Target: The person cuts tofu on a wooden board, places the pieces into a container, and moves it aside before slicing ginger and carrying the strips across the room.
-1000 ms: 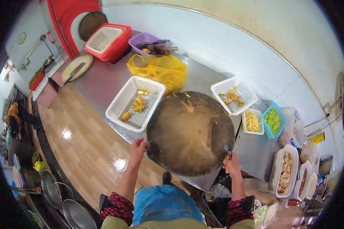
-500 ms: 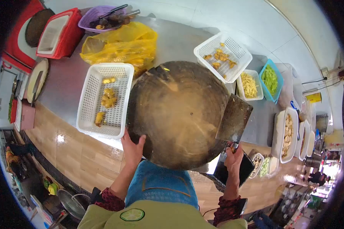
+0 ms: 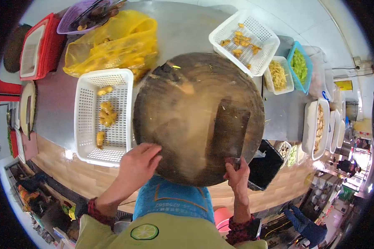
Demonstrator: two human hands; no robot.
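Note:
A round, dark wooden chopping block [image 3: 170,112] fills the middle of the head view. My right hand [image 3: 238,176] is wrapped round the handle of a cleaver [image 3: 232,128], whose broad dark blade is over the right part of the block. At the block's lower left edge is my left hand [image 3: 139,164], its fingers stretched to the right and the thumb apart, with nothing visible in it. Just beyond that hand stands a white perforated basket [image 3: 82,120] with a few ginger pieces [image 3: 108,114]. Another white basket [image 3: 268,60] at the block's upper right holds small ginger pieces [image 3: 241,39].
A yellow plastic bag [image 3: 112,47] lies behind the left basket, with a purple basket [image 3: 72,16] beyond. To the right are shredded strips [image 3: 278,74] and a blue basket of green slices [image 3: 298,66]. A black bin [image 3: 265,168] stands below right. Someone in dark clothes [image 3: 309,230] is further off.
The cleaver has swung from the block's right edge inward over its surface. My left hand has lifted from beside the left basket to the block's edge. The view has shifted slightly.

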